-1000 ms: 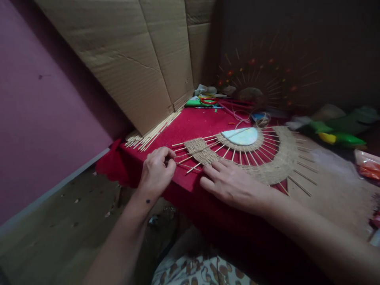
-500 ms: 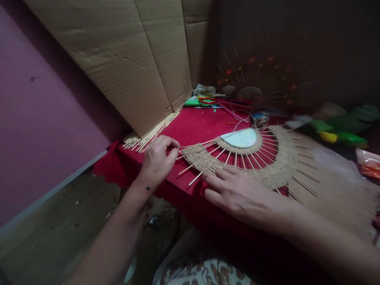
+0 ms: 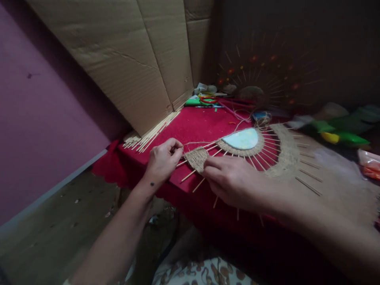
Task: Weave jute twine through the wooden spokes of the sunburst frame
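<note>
A fan-shaped piece [image 3: 286,152] of thin wooden sticks, woven through with brown twine, lies near the table's front edge. At its centre sits a pale blue half-disc [image 3: 245,139]. My left hand [image 3: 164,159] pinches a loose strand of twine [image 3: 196,143] at the left end of the woven band. That strand runs slackly back towards the half-disc. Lying over the front of the band, my right hand [image 3: 233,180] has its fingers curled down onto the weave and grips it there. Its fingertips are partly hidden, and the hand covers the middle of the band.
A bundle of loose sticks [image 3: 150,137] lies beside a leaning cardboard sheet [image 3: 127,51]. Behind the fan are red-handled scissors [image 3: 209,99] and a tangle of twine [image 3: 263,118]. A similar stick fan with red flowers [image 3: 252,85] stands at the back. Green and yellow packets [image 3: 341,136] lie right.
The strand at my left hand has gone from nearly straight to a slack, raised curve. My right hand has moved up onto the band, its fingers now more curled. Sticks below it show lower.
</note>
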Demonstrator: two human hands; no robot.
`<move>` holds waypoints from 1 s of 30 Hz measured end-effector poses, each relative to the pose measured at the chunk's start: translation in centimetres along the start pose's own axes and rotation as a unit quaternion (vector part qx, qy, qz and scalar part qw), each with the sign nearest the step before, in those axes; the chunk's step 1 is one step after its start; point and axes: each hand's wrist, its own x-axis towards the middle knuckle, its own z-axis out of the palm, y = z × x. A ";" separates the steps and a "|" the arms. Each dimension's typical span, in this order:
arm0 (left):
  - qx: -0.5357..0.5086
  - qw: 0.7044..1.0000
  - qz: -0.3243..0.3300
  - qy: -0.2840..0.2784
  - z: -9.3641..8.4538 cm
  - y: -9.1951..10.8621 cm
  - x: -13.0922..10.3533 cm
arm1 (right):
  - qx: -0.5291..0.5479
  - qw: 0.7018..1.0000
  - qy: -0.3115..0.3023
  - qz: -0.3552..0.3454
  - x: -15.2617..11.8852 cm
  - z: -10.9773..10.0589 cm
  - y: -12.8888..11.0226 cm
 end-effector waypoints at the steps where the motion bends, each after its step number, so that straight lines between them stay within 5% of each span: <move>1: 0.001 1.000 -0.003 0.003 0.0 0.0 0.0 | 0.010 0.999 0.014 0.027 0.9 0.3 0.2; 6: 0.002 1.000 -0.007 0.016 0.0 -0.1 -0.2 | 0.074 0.987 0.044 0.133 4.1 2.3 0.4; 15: -0.005 1.000 0.005 0.022 -0.1 0.2 -0.3 | -0.027 0.996 0.072 -0.055 3.4 4.1 -0.4; 22: -0.043 0.997 0.021 0.058 -0.6 0.3 -1.1 | -0.078 0.995 0.006 -0.060 3.8 3.1 -0.9; 30: 0.059 0.992 0.068 0.090 -1.4 0.2 -2.6 | -0.077 0.994 -0.013 -0.081 3.6 2.4 -0.9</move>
